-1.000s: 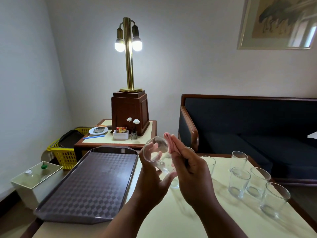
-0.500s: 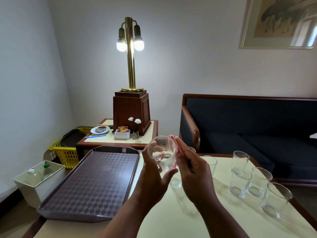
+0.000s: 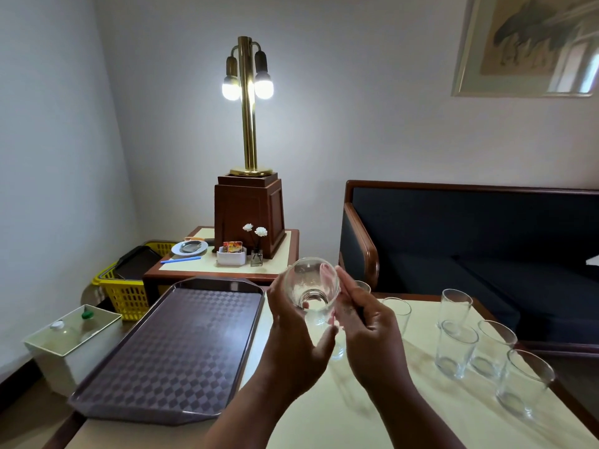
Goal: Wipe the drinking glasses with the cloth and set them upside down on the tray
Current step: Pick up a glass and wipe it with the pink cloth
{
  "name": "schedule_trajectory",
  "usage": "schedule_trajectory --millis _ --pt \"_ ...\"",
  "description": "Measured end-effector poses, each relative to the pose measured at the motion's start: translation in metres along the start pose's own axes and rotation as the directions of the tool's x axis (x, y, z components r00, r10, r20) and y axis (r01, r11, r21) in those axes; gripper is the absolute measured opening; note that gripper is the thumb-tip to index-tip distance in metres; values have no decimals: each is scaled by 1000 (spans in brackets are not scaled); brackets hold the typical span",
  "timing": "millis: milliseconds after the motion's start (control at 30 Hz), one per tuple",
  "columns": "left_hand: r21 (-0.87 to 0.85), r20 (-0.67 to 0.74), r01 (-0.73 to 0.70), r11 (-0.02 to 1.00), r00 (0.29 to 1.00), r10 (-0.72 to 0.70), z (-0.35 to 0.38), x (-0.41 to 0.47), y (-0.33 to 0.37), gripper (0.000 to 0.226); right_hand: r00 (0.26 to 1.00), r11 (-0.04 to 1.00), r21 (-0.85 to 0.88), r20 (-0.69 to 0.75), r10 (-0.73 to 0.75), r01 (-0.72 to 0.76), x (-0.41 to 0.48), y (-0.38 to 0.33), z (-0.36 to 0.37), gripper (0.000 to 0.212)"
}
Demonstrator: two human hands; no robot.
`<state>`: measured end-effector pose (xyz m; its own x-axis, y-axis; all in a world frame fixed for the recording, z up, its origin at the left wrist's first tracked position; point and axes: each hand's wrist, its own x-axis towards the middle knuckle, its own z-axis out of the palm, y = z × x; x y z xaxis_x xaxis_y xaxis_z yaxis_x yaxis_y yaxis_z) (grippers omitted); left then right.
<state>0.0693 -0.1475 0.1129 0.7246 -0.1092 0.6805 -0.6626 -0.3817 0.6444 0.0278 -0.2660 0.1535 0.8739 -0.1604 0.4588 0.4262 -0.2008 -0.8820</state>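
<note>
Pink cloth (image 3: 325, 276), pinched by the right hand (image 3: 368, 325), presses the glass (image 3: 308, 288) gripped in the left hand (image 3: 293, 338). Rotate the glass steadily so every side gets wiped

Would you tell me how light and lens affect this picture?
Head view: lamp bulbs burn out to white glare; a reflection washes the framed picture; the wide lens slants the walls; held glass sharp, pink cloth showing through.

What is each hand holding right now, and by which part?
The left hand holds a drinking glass around its body near the base; the right hand holds a pink cloth at the glass's rim.
</note>
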Motion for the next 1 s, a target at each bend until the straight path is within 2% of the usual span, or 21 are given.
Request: schedule_trajectory --millis 67,133,200,300,500,667,767,867,1000 --pt "-27 55 9 1000 998 -8 0 -2 -2 100 993 993 -1 11 -114 114 -2 -13 0 41" --pt "-52 41 12 999 999 -10 -2 -2 -4 94 983 983 -34 27 -180 181 -2 -19 0 40" --pt "-50 -19 2 999 1000 -3 -4 1 -5 87 990 989 -53 15 -137 138 1 -11 -1 39" --pt "-9 -48 -10 1000 999 9 -4 3 -5 89 1000 1000 -13 17 -6 6 3 -1 -2 43" --pt "-37 -9 -30 999 1000 30 -4 0 1 93 991 991 1 37 -132 132 -3 -15 -3 42" --pt "-28 -34 -39 999 999 38 -7 3 8 87 999 996 80 3 45 -45 0 1 -4 39" --pt "-17 -59 -16 1000 998 15 -7 4 2 88 999 994 108 23 -28 26 -2 -8 -2 39" --pt "-48 -7 -6 999 1000 6 -6 1 2 91 995 992 89 36 -94 91 -3 -13 -1 40" --pt "-116 11 7 993 1000 -6 -7 0 6 83 999 998 48 -6 48 -47 3 -3 -2 38"
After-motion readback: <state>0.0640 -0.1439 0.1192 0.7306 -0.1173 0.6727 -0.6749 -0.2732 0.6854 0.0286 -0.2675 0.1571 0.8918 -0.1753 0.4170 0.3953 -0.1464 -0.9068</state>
